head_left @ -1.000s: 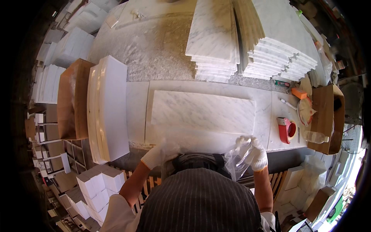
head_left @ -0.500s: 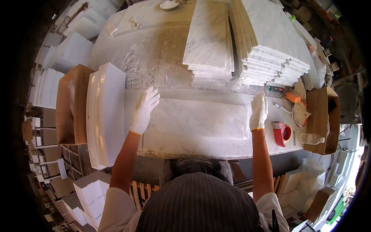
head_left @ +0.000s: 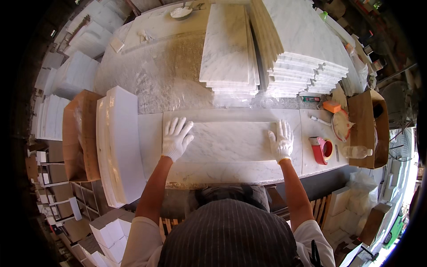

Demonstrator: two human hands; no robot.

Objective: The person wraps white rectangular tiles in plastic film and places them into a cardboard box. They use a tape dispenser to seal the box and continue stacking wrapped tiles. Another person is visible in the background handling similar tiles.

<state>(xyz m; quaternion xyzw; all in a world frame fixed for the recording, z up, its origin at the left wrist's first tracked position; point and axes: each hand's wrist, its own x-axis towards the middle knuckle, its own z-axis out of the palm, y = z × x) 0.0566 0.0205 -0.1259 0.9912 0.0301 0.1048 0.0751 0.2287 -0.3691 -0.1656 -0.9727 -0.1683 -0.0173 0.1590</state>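
A long white marble tile [head_left: 229,141] with faint grey veins lies flat in front of me on the pale worktable [head_left: 213,174]. My left hand [head_left: 176,139], in a white knit glove, rests on its left end with the fingers spread. On the right end lies my right hand [head_left: 281,140], gloved the same way, palm down with the thumb held out. Neither hand is wrapped round anything. Behind the tile stand a stack of long marble tiles [head_left: 226,49] and a larger stack of marble slabs [head_left: 307,40].
At the left are white foam-like blocks [head_left: 120,147] and an open cardboard box [head_left: 81,138]. To the right lie a red tape dispenser [head_left: 319,150], an orange block [head_left: 331,106], a plastic bottle [head_left: 357,152] and another cardboard box [head_left: 362,120]. A bowl of white powder [head_left: 181,13] sits far back.
Both hands have come down and inward, from beside the tile's ends onto its top, with fingers now spread. The whole view has shifted slightly.
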